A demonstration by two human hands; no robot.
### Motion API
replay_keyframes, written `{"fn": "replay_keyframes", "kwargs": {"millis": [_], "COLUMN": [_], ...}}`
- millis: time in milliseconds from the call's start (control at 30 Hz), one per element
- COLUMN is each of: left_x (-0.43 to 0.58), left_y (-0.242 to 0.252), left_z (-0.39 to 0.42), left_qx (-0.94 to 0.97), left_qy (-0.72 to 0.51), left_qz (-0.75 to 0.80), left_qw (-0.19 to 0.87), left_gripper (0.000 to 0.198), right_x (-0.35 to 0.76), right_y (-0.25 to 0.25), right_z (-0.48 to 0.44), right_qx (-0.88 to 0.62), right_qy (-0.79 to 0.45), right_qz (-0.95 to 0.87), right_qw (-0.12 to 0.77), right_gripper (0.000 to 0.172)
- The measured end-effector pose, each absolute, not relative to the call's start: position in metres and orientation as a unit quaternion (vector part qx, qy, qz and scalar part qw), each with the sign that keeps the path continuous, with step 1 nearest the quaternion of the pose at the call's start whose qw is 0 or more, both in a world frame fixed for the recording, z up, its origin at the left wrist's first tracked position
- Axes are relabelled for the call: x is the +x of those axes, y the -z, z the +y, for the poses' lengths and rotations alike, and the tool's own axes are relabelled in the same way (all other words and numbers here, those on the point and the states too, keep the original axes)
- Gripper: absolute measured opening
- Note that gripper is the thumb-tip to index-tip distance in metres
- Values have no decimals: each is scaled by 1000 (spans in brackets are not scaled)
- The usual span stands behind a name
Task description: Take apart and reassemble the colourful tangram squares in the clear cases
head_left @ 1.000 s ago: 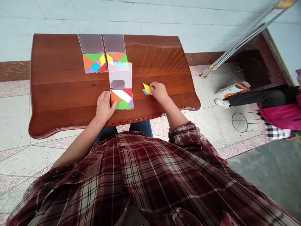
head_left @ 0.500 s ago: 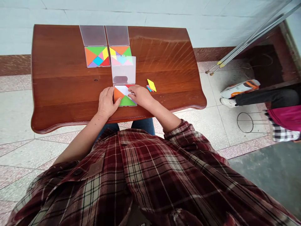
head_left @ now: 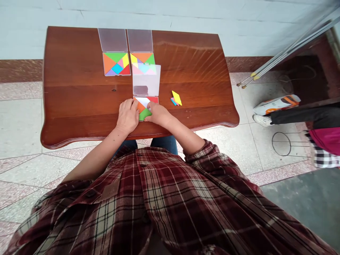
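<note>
A small clear case with coloured tangram pieces [head_left: 145, 106] lies near the front edge of the wooden table [head_left: 79, 102], its lid [head_left: 146, 80] folded open behind it. My left hand [head_left: 127, 116] rests on the case's left side, fingers bent over the orange piece. My right hand [head_left: 157, 114] covers the case's right half, fingertips pressing on the green piece. A yellow piece [head_left: 176, 98] lies loose on the table right of the case, with small blue and pink pieces under it.
Two more open tangram cases [head_left: 117, 63] [head_left: 142, 58] lie at the back of the table, lids toward the wall. A person's leg and white shoe [head_left: 261, 119] are on the tiled floor at right, beside an orange-and-white bag [head_left: 277, 103] and metal rods [head_left: 287, 53].
My right hand left the yellow piece on the table and moved left onto the case, then drew toward me over the green piece. My left hand stayed on the case.
</note>
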State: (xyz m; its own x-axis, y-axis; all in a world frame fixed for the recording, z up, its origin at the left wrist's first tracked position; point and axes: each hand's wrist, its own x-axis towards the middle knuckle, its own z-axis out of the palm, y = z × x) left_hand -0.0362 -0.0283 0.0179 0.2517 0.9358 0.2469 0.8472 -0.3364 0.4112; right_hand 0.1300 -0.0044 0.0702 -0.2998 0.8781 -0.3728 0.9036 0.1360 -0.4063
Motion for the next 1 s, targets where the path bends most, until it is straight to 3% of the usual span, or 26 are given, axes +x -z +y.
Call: {"fn": "replay_keyframes", "kwargs": {"millis": [167, 267, 400, 500, 600, 833, 1000], "left_x": [-40, -44, -50, -53, -54, -52, -51], "left_y": [-17, -13, -6, -2, 0, -8, -15], "left_z": [-27, -25, -21, -19, -17, -18, -20], "left_qx": [772, 748, 722, 717, 711, 713, 718], "left_qy": [-247, -296, -346, -357, -363, -335, -321], "left_qz": [574, 579, 579, 576, 578, 595, 598], "left_qw": [116, 133, 155, 163, 171, 160, 157], "left_gripper": [43, 43, 47, 49, 49, 46, 42], "right_x": [137, 146, 180, 226, 270, 299, 280], "right_y": [-67, -67, -67, -65, -55, -25, -51], "right_z": [5, 7, 14, 27, 38, 45, 32], "right_qx": [563, 546, 544, 604, 694, 734, 759], "right_qy": [338, 408, 466, 439, 371, 286, 114], "right_qz": [754, 729, 653, 563, 471, 547, 619], "right_qw": [10, -62, -247, -355, -398, -284, -167], "right_gripper": [17, 28, 23, 24, 25, 12, 30]}}
